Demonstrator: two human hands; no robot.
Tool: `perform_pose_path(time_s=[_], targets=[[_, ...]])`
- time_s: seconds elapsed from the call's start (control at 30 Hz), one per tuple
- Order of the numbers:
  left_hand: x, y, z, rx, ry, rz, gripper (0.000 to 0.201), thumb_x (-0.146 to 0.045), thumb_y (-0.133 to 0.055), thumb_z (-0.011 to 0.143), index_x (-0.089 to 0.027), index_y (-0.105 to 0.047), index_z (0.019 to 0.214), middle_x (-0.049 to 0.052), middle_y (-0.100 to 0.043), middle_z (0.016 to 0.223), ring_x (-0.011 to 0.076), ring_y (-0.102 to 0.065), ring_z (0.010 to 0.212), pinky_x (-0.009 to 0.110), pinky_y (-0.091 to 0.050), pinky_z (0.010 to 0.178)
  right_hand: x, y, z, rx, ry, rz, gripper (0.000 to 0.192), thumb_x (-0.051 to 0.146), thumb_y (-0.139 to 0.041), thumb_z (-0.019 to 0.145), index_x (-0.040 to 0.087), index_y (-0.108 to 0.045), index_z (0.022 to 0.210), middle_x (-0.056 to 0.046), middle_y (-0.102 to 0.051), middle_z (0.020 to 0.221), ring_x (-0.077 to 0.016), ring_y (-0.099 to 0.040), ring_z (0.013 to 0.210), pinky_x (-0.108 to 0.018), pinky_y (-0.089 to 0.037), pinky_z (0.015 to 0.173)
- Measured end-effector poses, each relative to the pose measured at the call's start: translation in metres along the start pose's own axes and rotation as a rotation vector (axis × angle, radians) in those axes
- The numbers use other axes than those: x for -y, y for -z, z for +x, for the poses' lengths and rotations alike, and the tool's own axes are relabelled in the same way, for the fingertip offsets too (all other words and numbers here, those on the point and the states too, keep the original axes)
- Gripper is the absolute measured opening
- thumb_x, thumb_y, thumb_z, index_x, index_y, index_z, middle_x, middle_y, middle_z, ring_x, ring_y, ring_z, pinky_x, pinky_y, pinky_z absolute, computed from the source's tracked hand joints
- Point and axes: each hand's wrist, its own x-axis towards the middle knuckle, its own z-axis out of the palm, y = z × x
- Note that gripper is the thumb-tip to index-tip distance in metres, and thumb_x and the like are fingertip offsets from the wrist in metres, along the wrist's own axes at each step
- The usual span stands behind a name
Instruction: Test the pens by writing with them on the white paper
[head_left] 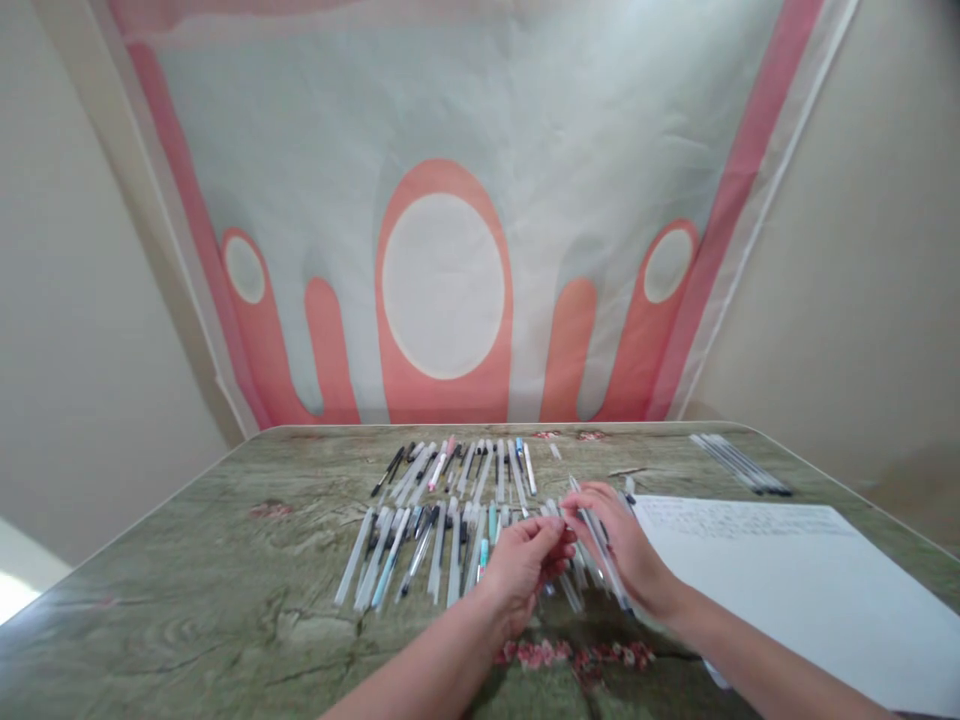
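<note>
Forearms [435,655] reach over the wood-patterned table [187,600]. Paper [757,570]: script at top, remainder blank. Progress, as judged: partial; two pen rows [455,560] appear outstanding, one pen group [741,464] lies apart at far right. Right hand [624,548] grips a clear pen [611,573]; left hand [529,560] is just beside, grip indeterminable; script illegible

left hand [523,568]: bare | right hand [624,548]: bare | forearms [424,660]: uncovered, tapering forward

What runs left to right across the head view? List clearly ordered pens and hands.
Near row's leftmost slender translucent plastic pen, far row's leftmost slender black pen, bare left hand, bare right hand, group of slender clear-grey pens with dark ends.
</note>
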Motion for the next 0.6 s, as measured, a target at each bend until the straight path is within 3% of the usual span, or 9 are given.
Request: perform_pose_path(time_s=[0.27, 0.6], targets=[[0.013, 0.011, -0.002, 0.061, -0.004, -0.104, 0.027, -0.032, -0.073, 0.062, -0.01, -0.064, 0.073, 0.001, -0.058, 0.065, 0.005, -0.05, 0.056, 0.017, -0.039, 0.06, 0.006, -0.011, -0.018, -0.115, 0.022, -0.018, 0.012, 0.019, -0.052, 0.08, 0.023, -0.057, 0.09, -0.005, -0.061, 0.086, -0.0225, -0.049, 0.098, -0.039, -0.04, 0.086], [0.017, 0.011, -0.006, 0.156, -0.048, -0.177, 0.023, -0.03, -0.07, 0.066, -0.011, -0.062, 0.074, 0.0, -0.055, 0.067, 0.0048, -0.048, 0.057, 0.018, -0.039, 0.061, 0.015, -0.011, -0.021, -0.125, -0.029, 0.045, 0.01, 0.02, -0.055, 0.079, 0.023, -0.056, 0.088, -0.005, -0.059, 0.089, -0.0211, -0.051, 0.098, -0.036, -0.042, 0.085]])
